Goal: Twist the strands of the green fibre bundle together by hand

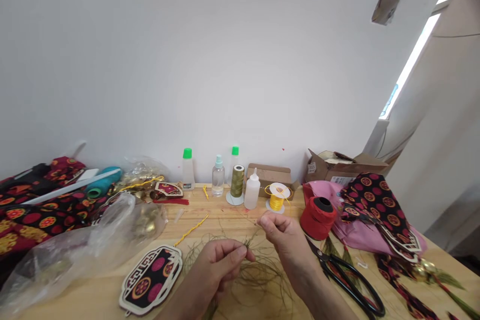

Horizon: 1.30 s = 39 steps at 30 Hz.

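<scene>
My left hand [225,265] is closed around a bundle of thin olive-green threads [258,272], pinching them between thumb and index finger. Loose strands spread in loops over the wooden table on both sides of it. A little higher and to the right, my right hand [283,240] pinches a fine strand between thumb and fingertips. A fabric-covered pendant [152,280] with a pale cut-out frame and a yellow twisted cord lies left of my left hand. Black-handled scissors [350,280] rest right of my right forearm.
Along the wall stand an olive thread spool [237,182], a white squeeze bottle [252,192], a clear bottle [218,180] and a yellow cord spool [277,200]. A red thread cone [318,217] sits at right. Plastic bags [93,245] and patterned fabric [22,220] cover the left.
</scene>
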Tool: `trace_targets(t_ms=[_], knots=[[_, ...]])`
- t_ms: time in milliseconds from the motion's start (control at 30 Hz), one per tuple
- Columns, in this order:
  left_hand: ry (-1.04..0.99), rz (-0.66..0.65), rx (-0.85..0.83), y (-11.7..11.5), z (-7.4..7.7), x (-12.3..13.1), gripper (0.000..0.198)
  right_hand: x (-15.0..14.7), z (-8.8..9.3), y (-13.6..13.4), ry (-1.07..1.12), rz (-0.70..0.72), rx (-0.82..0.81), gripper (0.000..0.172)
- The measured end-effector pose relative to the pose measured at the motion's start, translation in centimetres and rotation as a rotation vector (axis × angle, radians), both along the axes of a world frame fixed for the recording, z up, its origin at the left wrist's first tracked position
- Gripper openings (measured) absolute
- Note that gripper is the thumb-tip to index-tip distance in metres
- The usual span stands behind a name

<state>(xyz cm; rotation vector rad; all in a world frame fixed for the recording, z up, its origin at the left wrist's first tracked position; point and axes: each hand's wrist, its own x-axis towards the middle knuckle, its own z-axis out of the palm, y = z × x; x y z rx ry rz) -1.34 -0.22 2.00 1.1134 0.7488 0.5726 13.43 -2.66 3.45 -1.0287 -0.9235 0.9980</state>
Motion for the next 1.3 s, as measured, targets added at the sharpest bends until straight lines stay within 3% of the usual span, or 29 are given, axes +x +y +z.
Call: trace_targets(t_ms=[167, 333, 533, 700, 800, 933, 1067, 1167, 1300], knots=[[-0.034, -0.006, -0.015, 0.0, 0.2, -0.1, 0.027, 1.3, 0.4, 0.0, 0.090, -0.061, 0.055, 0.024], [-0.088, -0.001, -0.010, 0.4, 0.4, -0.2, 0.028, 3.0, 4.0, -1.6, 0.055, -0.141, 0.156, 0.019], [-0.142, 0.106, -0.018, 1.4, 0.1, -0.4, 0.034, 3.4, 9.0, -5.6, -0.364, -0.125, 0.203, 0.024], [-0.185, 0.236, -0.025, 2.3, 0.0, -1.0, 0.036, 1.5, 11.2, -7.6, -0.579, -0.001, 0.270, 0.017], [-0.229, 0.271, 0.000, 2.3, 0.2, -0.9, 0.033, -0.8, 10.0, -6.3, -0.569, 0.085, 0.247, 0.019], [-0.340, 0.292, 0.017, 1.4, 0.5, -0.4, 0.021, -3.7, 5.5, -2.3, -0.502, 0.140, 0.167, 0.016], [-0.521, 0.176, -0.056, 0.7, 0.4, -0.2, 0.015, -4.5, 1.8, 0.6, -0.539, -0.009, 0.159, 0.019], [-0.568, 0.116, -0.082, 0.6, 0.4, -0.3, 0.017, -4.2, 1.1, 1.1, -0.575, -0.073, 0.180, 0.019], [-0.501, 0.165, -0.157, 0.6, 0.5, -0.4, 0.017, -3.8, 0.7, 1.1, -0.618, -0.119, 0.210, 0.016]])
